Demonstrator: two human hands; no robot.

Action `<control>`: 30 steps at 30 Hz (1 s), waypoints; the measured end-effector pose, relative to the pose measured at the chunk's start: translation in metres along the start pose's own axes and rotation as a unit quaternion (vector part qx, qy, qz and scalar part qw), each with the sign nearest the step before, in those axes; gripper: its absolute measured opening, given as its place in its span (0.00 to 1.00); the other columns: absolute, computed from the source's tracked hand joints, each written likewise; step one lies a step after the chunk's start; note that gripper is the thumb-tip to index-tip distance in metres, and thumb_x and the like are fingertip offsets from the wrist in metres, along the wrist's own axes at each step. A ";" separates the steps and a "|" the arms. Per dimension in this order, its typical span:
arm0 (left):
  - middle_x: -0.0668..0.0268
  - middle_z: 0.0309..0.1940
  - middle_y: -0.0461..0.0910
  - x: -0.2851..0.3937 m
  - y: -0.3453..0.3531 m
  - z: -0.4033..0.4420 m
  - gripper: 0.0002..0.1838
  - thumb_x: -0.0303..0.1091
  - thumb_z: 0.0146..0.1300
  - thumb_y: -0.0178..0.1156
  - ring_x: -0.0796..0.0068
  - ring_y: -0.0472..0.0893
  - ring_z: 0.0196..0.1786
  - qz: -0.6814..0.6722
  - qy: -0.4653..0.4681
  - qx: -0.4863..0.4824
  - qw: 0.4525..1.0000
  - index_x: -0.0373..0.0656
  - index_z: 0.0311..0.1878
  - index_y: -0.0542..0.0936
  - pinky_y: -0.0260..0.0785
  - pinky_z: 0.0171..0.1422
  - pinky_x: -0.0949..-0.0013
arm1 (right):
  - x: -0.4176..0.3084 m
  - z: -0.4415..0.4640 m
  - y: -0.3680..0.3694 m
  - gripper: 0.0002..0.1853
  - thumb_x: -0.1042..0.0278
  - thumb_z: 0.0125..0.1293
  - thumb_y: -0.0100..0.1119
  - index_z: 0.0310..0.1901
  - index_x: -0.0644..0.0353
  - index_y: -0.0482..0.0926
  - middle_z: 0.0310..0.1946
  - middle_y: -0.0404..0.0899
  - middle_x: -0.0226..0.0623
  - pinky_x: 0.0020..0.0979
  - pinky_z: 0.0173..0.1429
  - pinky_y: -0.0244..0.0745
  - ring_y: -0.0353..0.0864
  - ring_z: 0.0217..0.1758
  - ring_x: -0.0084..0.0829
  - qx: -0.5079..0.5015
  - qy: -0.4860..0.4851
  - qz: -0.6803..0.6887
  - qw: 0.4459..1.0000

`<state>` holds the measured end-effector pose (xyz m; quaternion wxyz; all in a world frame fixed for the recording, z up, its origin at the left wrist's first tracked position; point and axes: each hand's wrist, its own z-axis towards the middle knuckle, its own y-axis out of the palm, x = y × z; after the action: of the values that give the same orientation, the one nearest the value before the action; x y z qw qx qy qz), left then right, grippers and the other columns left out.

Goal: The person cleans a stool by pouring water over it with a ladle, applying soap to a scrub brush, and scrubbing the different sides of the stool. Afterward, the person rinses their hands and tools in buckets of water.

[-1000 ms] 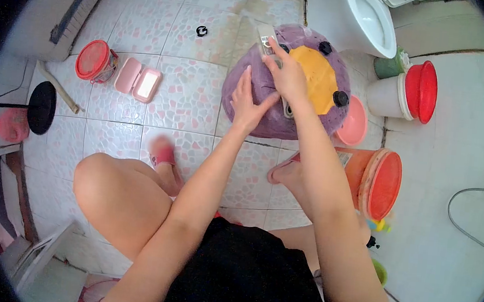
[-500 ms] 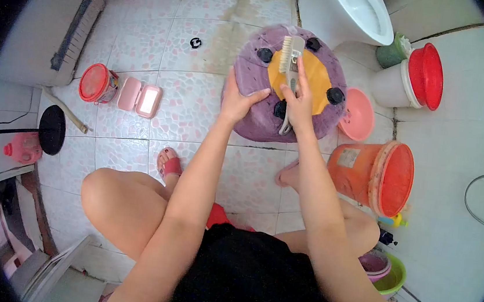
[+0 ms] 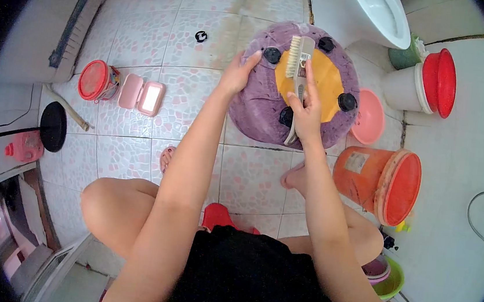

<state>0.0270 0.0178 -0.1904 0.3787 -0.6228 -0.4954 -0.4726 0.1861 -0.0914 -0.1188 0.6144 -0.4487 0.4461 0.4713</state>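
A round purple plush stool (image 3: 257,109) lies with its underside up, showing a yellow patch (image 3: 325,80) and several black feet (image 3: 347,102). My right hand (image 3: 308,114) is closed on the handle of a grey scrubbing brush (image 3: 303,55), index finger along its back, over the yellow patch. The brush's pale bristles face left. At the stool's upper left edge, my left hand (image 3: 239,74) grips the purple plush, thumb on top and the other fingers partly hidden at the side.
Right of the stool are a pink basin (image 3: 368,118), an orange bucket (image 3: 359,173) and a white bucket (image 3: 402,86). A toilet (image 3: 366,14) stands behind. On the left floor are a red-lidded tub (image 3: 93,80), an open pink box (image 3: 150,99) and a black ring (image 3: 201,37).
The brush has swung from the stool's upper left side to over the yellow patch. My left hand has moved from the plush's middle to its upper left edge.
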 end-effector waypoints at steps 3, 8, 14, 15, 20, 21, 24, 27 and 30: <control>0.43 0.64 0.75 0.027 -0.002 0.001 0.42 0.63 0.71 0.48 0.52 0.72 0.70 0.046 0.000 -0.003 0.999 0.29 0.67 0.70 0.59 0.74 0.61 | 0.003 0.000 0.000 0.42 0.87 0.62 0.51 0.79 0.58 0.52 0.75 0.59 0.39 0.28 0.72 0.61 0.65 0.73 0.30 -0.007 0.006 0.003 1.000; 0.36 0.58 0.76 0.020 0.001 0.030 0.41 0.64 0.74 0.34 0.39 0.74 0.63 0.237 0.016 0.034 0.971 0.30 0.61 0.75 0.63 0.69 0.51 | 0.005 -0.002 0.003 0.42 0.86 0.62 0.52 0.78 0.56 0.54 0.71 0.66 0.38 0.25 0.64 0.67 0.73 0.62 0.25 0.005 0.008 0.006 1.000; 0.35 0.55 0.76 0.024 0.021 -0.011 0.28 0.46 0.78 0.36 0.34 0.78 0.54 0.256 0.052 0.152 0.953 0.29 0.58 0.75 0.67 0.62 0.45 | 0.015 -0.003 0.003 0.41 0.85 0.62 0.53 0.78 0.55 0.56 0.68 0.69 0.37 0.23 0.57 0.69 0.74 0.55 0.22 0.020 0.008 -0.065 0.998; 0.34 0.55 0.76 0.025 0.028 -0.023 0.27 0.44 0.77 0.38 0.35 0.77 0.55 0.232 0.064 0.171 0.955 0.29 0.61 0.73 0.67 0.62 0.45 | 0.012 -0.004 0.003 0.41 0.86 0.62 0.52 0.78 0.57 0.55 0.71 0.65 0.37 0.25 0.63 0.67 0.72 0.62 0.25 0.011 0.024 -0.056 0.998; 0.33 0.65 0.66 -0.010 0.056 -0.074 0.30 0.39 0.75 0.47 0.36 0.70 0.66 0.209 0.150 0.251 0.933 0.25 0.71 0.59 0.62 0.69 0.48 | 0.001 -0.007 0.005 0.41 0.88 0.62 0.51 0.78 0.59 0.54 0.75 0.60 0.40 0.26 0.69 0.64 0.68 0.72 0.29 0.003 0.034 -0.033 0.999; 0.33 0.68 0.63 -0.018 0.062 -0.086 0.32 0.39 0.75 0.48 0.36 0.67 0.68 0.217 0.155 0.262 0.928 0.24 0.71 0.57 0.61 0.71 0.48 | 0.003 -0.008 0.004 0.41 0.88 0.62 0.51 0.78 0.59 0.54 0.75 0.60 0.40 0.26 0.70 0.63 0.68 0.72 0.29 0.002 0.038 -0.034 0.999; 0.34 0.72 0.57 -0.026 0.074 -0.129 0.39 0.43 0.73 0.52 0.37 0.61 0.73 0.138 0.133 0.219 0.957 0.22 0.73 0.51 0.55 0.76 0.50 | 0.006 -0.008 0.000 0.42 0.88 0.61 0.51 0.78 0.58 0.53 0.76 0.59 0.39 0.26 0.71 0.61 0.66 0.73 0.29 -0.020 0.050 -0.024 0.998; 0.33 0.74 0.53 -0.038 0.085 -0.153 0.47 0.48 0.70 0.57 0.38 0.56 0.76 0.103 0.105 0.168 0.975 0.21 0.74 0.47 0.49 0.80 0.52 | 0.006 -0.003 -0.008 0.43 0.88 0.61 0.52 0.79 0.57 0.52 0.76 0.59 0.39 0.26 0.72 0.60 0.65 0.74 0.28 -0.061 0.018 -0.049 0.997; 0.31 0.74 0.51 -0.050 0.090 -0.153 0.53 0.52 0.65 0.62 0.39 0.53 0.78 0.100 0.106 0.134 0.980 0.20 0.74 0.45 0.45 0.81 0.54 | -0.004 -0.010 -0.026 0.45 0.84 0.60 0.54 0.79 0.55 0.50 0.70 0.66 0.41 0.28 0.69 0.63 0.69 0.70 0.29 -0.078 0.048 -0.050 0.995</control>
<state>0.0786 -0.1590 -0.1985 0.5543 -0.5594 -0.4464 -0.4248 0.2097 -0.1063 -0.1131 0.5782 -0.5395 0.4139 0.4509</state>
